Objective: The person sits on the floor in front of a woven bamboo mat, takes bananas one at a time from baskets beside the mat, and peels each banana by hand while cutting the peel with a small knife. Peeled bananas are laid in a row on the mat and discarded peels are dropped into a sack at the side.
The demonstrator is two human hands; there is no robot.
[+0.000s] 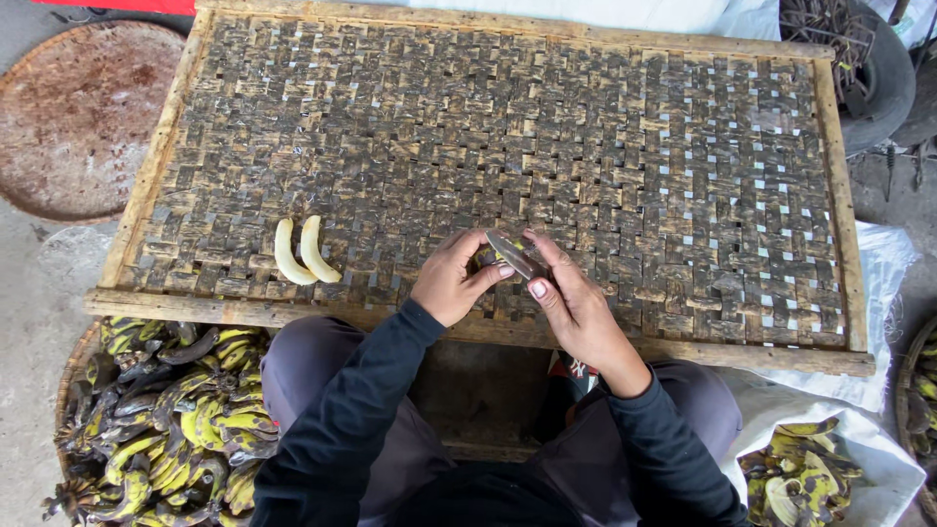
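My left hand (452,278) holds a small unpeeled banana (488,258) over the near edge of a woven bamboo drying tray (468,327). Just to its right, my right hand (576,303) grips a knife (515,254) whose blade lies against the banana. Two peeled pale bananas (303,251) lie side by side on the tray, to the left of my hands. Most of the banana in my hand is hidden by my fingers and the blade.
A basket of blackened yellow-green bananas (166,420) sits at my lower left. A white sack with banana peels (800,473) lies at lower right. A rusty round lid (78,117) rests on the ground at upper left, a tyre (878,78) at upper right.
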